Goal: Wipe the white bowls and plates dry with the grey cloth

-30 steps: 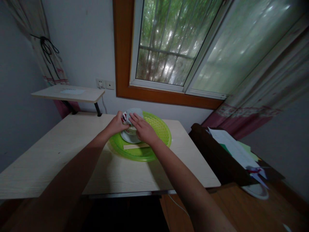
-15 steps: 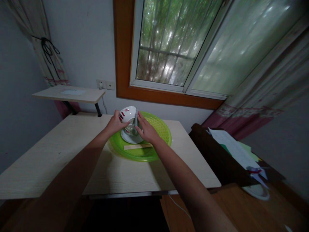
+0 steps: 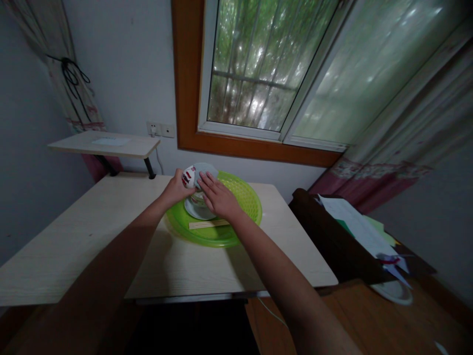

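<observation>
My left hand (image 3: 175, 190) grips the left rim of a white bowl (image 3: 187, 178) with red markings, tilted up above the tray. Against the bowl's opening lies a flat grey cloth (image 3: 206, 169), and my right hand (image 3: 221, 198) presses it there with the fingers laid along it. Below them a see-through bowl (image 3: 197, 198), partly hidden by my hands, rests on a white plate (image 3: 197, 212). Wooden chopsticks (image 3: 207, 224) lie in front of the plate. All of these are on or over a round green tray (image 3: 244, 197).
The pale table (image 3: 207, 271) carries the tray. A raised shelf (image 3: 107, 143) with a paper stands at the back left, near a wall socket (image 3: 160, 129). On the right, papers (image 3: 354, 222) lie on a dark piece of furniture (image 3: 325, 241). A window (image 3: 273, 74) is behind.
My right hand has turned the grey cloth from edge-on to flat across the bowl's opening and moved slightly left. My left hand keeps its hold on the bowl.
</observation>
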Demonstrator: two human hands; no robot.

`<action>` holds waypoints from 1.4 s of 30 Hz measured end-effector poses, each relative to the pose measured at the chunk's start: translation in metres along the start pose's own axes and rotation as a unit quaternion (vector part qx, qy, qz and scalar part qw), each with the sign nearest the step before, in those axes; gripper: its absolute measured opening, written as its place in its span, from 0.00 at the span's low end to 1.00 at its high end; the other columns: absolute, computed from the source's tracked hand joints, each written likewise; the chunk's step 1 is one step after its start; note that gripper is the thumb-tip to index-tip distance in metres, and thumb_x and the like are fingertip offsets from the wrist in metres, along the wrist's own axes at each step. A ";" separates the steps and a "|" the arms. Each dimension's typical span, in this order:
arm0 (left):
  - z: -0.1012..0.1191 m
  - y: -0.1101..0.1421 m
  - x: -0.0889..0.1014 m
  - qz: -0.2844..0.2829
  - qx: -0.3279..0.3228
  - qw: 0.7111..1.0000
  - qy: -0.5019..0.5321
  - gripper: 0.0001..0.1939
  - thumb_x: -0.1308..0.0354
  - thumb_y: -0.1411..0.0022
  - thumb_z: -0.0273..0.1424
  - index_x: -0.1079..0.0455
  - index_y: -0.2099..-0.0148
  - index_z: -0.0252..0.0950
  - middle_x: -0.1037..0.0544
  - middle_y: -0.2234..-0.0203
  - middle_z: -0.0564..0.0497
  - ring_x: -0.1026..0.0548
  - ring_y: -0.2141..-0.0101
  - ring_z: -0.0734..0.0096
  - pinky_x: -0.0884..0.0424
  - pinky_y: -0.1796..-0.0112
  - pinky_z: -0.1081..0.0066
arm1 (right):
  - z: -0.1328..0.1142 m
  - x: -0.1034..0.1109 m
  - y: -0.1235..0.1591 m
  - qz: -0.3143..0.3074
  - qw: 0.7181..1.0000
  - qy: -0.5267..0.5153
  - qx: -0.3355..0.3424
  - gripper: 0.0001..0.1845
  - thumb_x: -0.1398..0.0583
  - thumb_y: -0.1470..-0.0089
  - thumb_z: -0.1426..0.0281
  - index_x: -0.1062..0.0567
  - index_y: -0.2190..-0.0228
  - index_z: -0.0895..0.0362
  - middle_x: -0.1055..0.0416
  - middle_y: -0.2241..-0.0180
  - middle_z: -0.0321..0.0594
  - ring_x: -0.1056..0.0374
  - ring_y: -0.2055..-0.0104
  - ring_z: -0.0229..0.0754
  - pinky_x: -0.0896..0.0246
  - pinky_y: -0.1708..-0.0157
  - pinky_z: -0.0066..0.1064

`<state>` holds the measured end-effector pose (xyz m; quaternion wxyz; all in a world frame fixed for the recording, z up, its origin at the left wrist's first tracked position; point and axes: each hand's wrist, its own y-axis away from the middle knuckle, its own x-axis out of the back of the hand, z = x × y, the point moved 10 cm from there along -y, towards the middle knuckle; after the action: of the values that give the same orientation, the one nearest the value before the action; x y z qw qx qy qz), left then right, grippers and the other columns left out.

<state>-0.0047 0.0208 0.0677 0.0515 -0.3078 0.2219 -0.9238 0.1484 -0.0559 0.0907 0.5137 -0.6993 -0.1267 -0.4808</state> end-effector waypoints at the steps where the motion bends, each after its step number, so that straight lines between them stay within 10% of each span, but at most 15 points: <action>1: -0.002 0.000 0.002 0.009 0.008 1.000 0.001 0.28 0.33 0.54 0.41 0.47 0.58 0.41 0.27 0.65 0.51 0.25 0.65 0.64 0.30 0.65 0.67 | 0.006 0.000 0.001 0.011 1.000 -0.009 -0.018 0.34 0.48 0.34 0.69 0.51 0.30 0.56 0.60 0.28 0.43 0.65 0.26 0.47 0.58 0.29 0.49; 8: -0.006 0.000 0.012 0.049 0.036 0.998 0.005 0.30 0.31 0.54 0.42 0.46 0.57 0.41 0.26 0.63 0.50 0.24 0.63 0.62 0.29 0.66 0.66 | 0.043 -0.019 0.014 0.011 0.989 -0.085 -0.124 0.36 0.51 0.32 0.63 0.59 0.29 0.56 0.63 0.28 0.46 0.58 0.27 0.46 0.52 0.30 0.46; 28: 0.019 0.008 -0.018 -0.068 -0.080 0.992 -0.068 0.26 0.35 0.55 0.37 0.47 0.60 0.41 0.29 0.69 0.53 0.28 0.70 0.65 0.35 0.70 0.69 | -0.012 0.003 -0.002 -0.007 1.000 -0.007 0.017 0.34 0.49 0.34 0.69 0.53 0.30 0.55 0.56 0.28 0.43 0.66 0.25 0.47 0.63 0.28 0.51; 42: 0.015 0.008 -0.009 -0.047 -0.053 0.997 -0.040 0.30 0.33 0.54 0.45 0.44 0.56 0.39 0.27 0.66 0.51 0.25 0.66 0.64 0.33 0.69 0.70 | 0.069 -0.013 0.017 0.070 0.966 -0.168 -0.183 0.42 0.41 0.38 0.62 0.53 0.30 0.55 0.50 0.30 0.49 0.52 0.29 0.50 0.54 0.30 0.47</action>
<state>0.0111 0.0106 0.0697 0.0001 -0.3566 0.2531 -0.8993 0.1906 -0.0018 0.0692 0.3803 -0.8594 -0.0715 -0.3341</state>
